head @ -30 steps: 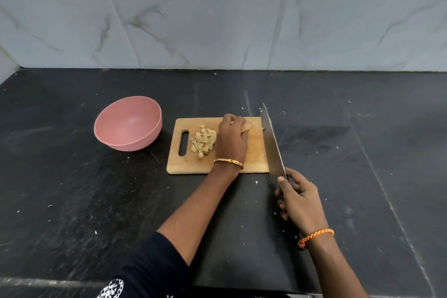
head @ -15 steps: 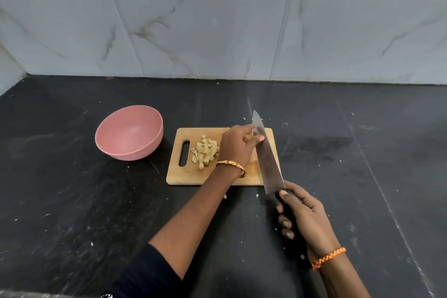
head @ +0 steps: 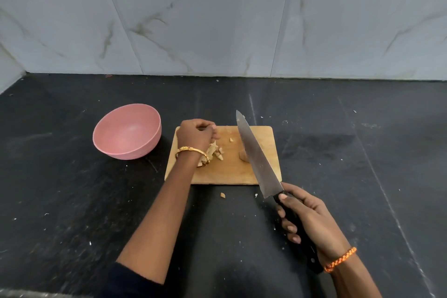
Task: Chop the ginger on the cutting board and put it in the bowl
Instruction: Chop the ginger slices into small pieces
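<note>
On the cutting board (head: 242, 172) | left hand (head: 196, 136) curled over ginger pieces (head: 214, 152) | right hand (head: 312, 220) grip clamped on knife (head: 256, 157)

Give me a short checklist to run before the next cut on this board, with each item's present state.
1. Knife firmly held: ok, the right hand grips the black handle.
2. Left hand away from the blade: ok, it is at the chopped ginger pile, apart from the blade.
3. Unchopped ginger piece steadied: not ok, no hand holds it.
4. All ginger on the cutting board: not ok, a stray bit lies on the counter in front.
5. Pink bowl ready: ok, it stands upright left of the board, nothing visible inside.
</note>
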Available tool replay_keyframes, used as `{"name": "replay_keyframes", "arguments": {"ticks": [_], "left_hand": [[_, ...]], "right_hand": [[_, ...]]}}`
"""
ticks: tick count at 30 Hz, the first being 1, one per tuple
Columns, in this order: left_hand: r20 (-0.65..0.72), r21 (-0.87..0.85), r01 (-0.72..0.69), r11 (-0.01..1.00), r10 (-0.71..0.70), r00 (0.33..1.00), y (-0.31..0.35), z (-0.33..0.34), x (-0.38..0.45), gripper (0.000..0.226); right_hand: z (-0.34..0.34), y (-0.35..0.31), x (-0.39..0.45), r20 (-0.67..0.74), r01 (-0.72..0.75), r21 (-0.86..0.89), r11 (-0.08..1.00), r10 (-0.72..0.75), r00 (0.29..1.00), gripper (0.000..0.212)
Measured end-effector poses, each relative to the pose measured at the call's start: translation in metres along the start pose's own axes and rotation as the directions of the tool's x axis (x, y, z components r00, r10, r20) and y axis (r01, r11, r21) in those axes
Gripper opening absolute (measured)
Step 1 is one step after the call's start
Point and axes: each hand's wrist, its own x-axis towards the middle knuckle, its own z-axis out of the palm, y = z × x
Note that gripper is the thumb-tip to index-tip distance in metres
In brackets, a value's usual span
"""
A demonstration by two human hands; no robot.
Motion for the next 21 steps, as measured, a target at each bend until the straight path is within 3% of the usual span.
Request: {"name": "replay_keyframes", "arguments": {"ticks": [3,6,9,11,17,21], "left_hand": [[-0.046,0.134,0.013,0.991,-0.007,0.999,-0.003,-0.013,0.004,0.011],[-0.072,0.412,-0.122,0.903,0.166,0.984,-0.012,-0.010,0.002,0.014],[0.158,0.596,-0.400,0.697,0.387,0.909,-0.018,0.011,0.002,0.018],[0.311,0.666,-0.504,0.550,0.409,0.858,-0.019,0.026,0.009,0.022],[0.428,0.739,-0.567,0.362,0.397,0.812,-0.014,0.035,0.022,0.018],[0.355,0.832,-0.468,0.297,0.363,0.861,-0.016,0.016,0.016,0.017]], "right_hand": [[0.002,0.003,0.004,-0.068,0.041,-0.052,0.998,-0.045,0.997,0.025],[0.002,0.008,0.008,-0.140,0.060,-0.160,0.985,-0.083,0.987,0.025],[0.001,0.012,0.012,-0.190,0.066,-0.215,0.974,-0.108,0.976,0.023],[-0.001,0.012,0.012,-0.215,0.067,-0.196,0.978,-0.109,0.971,0.023],[-0.011,0.010,0.007,-0.257,0.078,-0.156,0.985,-0.117,0.959,0.022],[-0.013,0.010,0.008,-0.278,0.078,-0.169,0.983,-0.123,0.953,0.022]]}}
